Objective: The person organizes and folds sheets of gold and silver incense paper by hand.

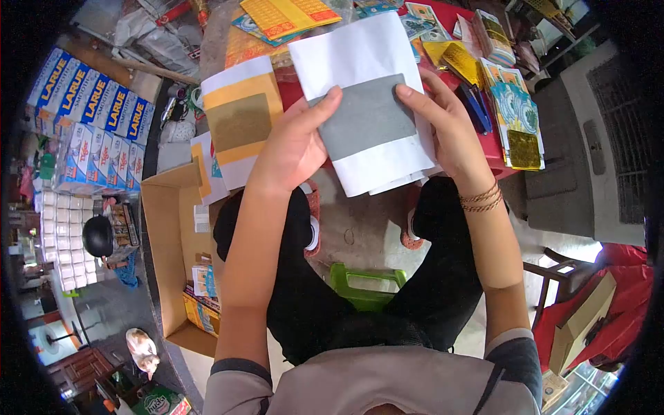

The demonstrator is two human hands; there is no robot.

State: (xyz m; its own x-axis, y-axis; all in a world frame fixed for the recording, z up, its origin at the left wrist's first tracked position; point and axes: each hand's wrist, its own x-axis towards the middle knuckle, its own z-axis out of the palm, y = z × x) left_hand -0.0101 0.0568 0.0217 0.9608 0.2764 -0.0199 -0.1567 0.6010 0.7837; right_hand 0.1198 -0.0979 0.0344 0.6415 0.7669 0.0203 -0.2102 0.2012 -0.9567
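A stack of white paper sheets [360, 48] with a grey rectangle [370, 114] on top is held up over my lap. My left hand [297, 142] grips its left edge, thumb on the grey part. On the right edge, my right hand [446, 121] holds it the same way, fingers behind the paper. Just left of the stack lies white paper with an orange band and an olive-brown rectangle [242, 121]. To the right, on the red-covered table [494, 162], are blue pens [476, 109], gold paper [465, 62] and patterned blue-and-white papers [513, 107].
An open cardboard box [168, 242] stands left of my legs, with packets inside. A green stool [366, 285] is between my legs. Beer cartons [97, 97] are stacked at the left. A cat [142, 351] lies on the floor. A wooden chair [553, 266] stands right.
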